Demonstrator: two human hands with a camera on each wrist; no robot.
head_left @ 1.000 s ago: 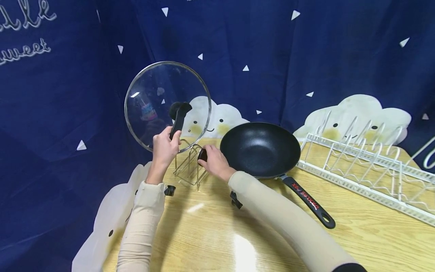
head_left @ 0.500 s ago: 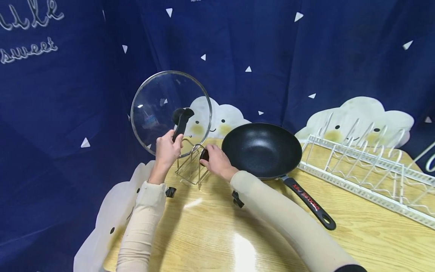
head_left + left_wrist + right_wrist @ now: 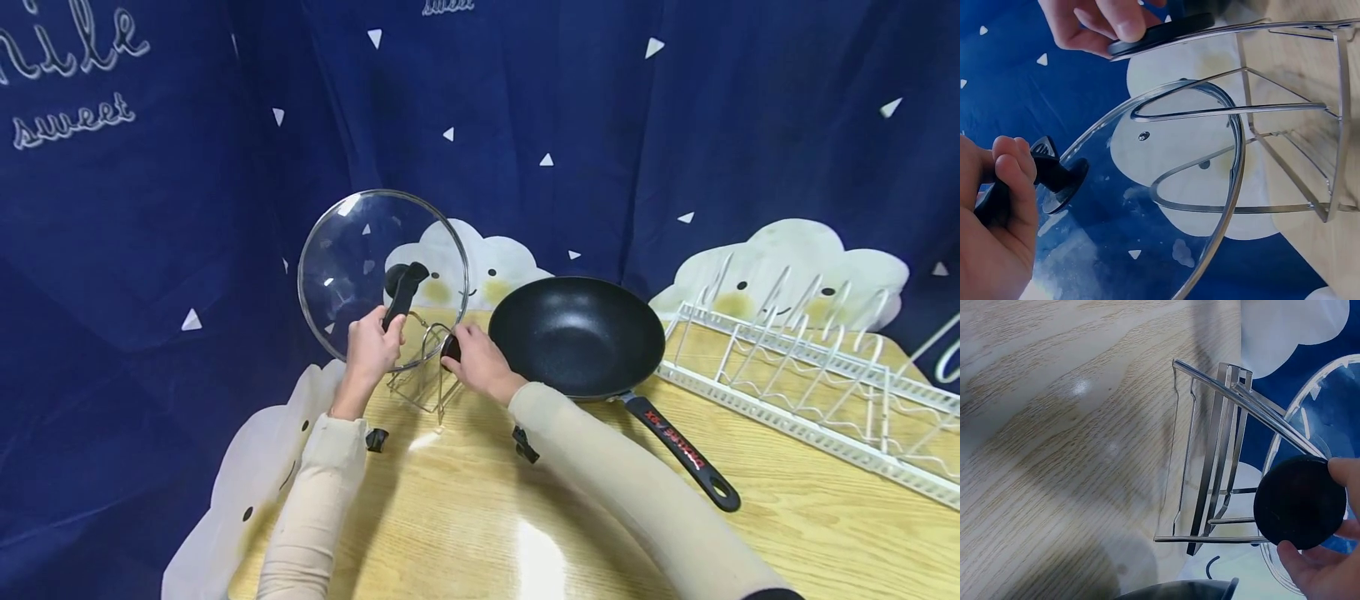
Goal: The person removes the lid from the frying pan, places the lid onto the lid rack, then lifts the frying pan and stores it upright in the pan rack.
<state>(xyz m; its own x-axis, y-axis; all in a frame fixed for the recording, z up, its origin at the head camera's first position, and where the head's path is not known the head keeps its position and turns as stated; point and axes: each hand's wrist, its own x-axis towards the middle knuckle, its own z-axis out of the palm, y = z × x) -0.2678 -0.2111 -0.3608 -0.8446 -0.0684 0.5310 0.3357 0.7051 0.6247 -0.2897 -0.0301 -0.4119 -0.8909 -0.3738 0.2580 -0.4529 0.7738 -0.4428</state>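
Note:
The left hand (image 3: 370, 350) grips the black handle (image 3: 403, 296) of a round glass lid (image 3: 345, 275) with a metal rim, held upright. The lid's lower edge is at a small metal wire rack (image 3: 420, 392); in the left wrist view the rim (image 3: 1235, 169) passes among the rack's wire loops (image 3: 1247, 111). The right hand (image 3: 480, 360) pinches a round black disc (image 3: 1300, 501) at the rack's end; the right wrist view shows its thumb and fingers on the disc's edge. Whether the rim rests on the wires cannot be told.
A black wok (image 3: 576, 337) stands right of the right hand, its handle (image 3: 682, 454) pointing toward the front right. Farther right is a white wire dish rack (image 3: 795, 375). A blue curtain (image 3: 600, 100) with clouds hangs behind the wooden table (image 3: 465, 517).
The left hand has lowered the glass lid toward the wire rack, its rim now lower and slightly to the right. The right hand keeps its hold on the black disc.

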